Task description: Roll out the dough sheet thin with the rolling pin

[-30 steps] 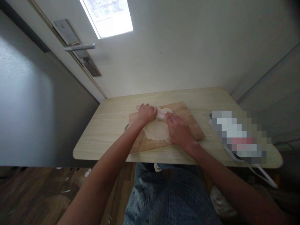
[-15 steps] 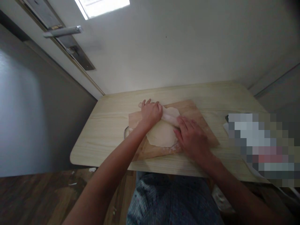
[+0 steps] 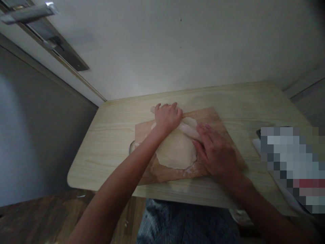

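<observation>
A flat round sheet of pale dough (image 3: 176,152) lies on a wooden board (image 3: 218,122) on a light wooden table (image 3: 111,135). A pale rolling pin (image 3: 189,129) lies slantwise across the far edge of the dough. My left hand (image 3: 167,117) presses down on the pin's left end, fingers curled over it. My right hand (image 3: 215,152) rests on the pin's right end with fingers stretched flat along the board.
A door with a metal lever handle (image 3: 27,12) stands at the back left, a pale wall behind the table. A blurred patch (image 3: 291,159) covers something on the table's right side. A dark wooden floor (image 3: 38,217) lies below the table's left edge.
The view has dipped lower and the table looks nearer. Both hands stay on the pin, which now sits a little nearer on the dough; the dough looks broader.
</observation>
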The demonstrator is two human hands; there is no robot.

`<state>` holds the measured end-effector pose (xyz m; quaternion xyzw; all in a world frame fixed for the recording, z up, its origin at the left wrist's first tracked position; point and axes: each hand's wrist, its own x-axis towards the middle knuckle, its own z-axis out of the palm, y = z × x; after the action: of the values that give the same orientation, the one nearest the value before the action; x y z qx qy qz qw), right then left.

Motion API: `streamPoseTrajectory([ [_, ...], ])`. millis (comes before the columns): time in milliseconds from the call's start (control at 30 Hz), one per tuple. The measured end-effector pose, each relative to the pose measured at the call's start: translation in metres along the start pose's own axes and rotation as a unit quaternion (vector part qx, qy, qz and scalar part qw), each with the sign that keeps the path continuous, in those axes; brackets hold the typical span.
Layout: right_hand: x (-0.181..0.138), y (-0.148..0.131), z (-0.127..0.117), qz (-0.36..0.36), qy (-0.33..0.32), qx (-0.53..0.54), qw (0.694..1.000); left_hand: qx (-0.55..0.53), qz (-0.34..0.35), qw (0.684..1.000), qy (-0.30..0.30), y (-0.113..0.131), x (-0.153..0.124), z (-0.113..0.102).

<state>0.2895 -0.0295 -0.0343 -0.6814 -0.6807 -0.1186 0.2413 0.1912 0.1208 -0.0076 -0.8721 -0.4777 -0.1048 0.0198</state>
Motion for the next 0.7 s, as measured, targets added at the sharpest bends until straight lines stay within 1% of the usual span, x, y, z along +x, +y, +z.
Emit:
streamPoseTrajectory([
  [167,0.007,0.008,-0.002,0.022,-0.04,0.001,0.999,-0.015,-0.016,0.999,-0.033,0.008,0.014,0.002],
  [300,0.01,0.014,-0.003,0.031,-0.072,0.016,0.997,-0.021,-0.032,0.998,-0.045,0.014,0.029,0.004],
  [500,0.016,0.021,0.004,0.068,-0.061,0.057,0.994,-0.027,-0.051,0.997,-0.056,0.024,0.048,0.008],
  [700,0.022,0.025,0.008,0.105,-0.056,0.087,0.989,-0.028,-0.041,0.998,-0.048,0.029,0.06,0.015],
])
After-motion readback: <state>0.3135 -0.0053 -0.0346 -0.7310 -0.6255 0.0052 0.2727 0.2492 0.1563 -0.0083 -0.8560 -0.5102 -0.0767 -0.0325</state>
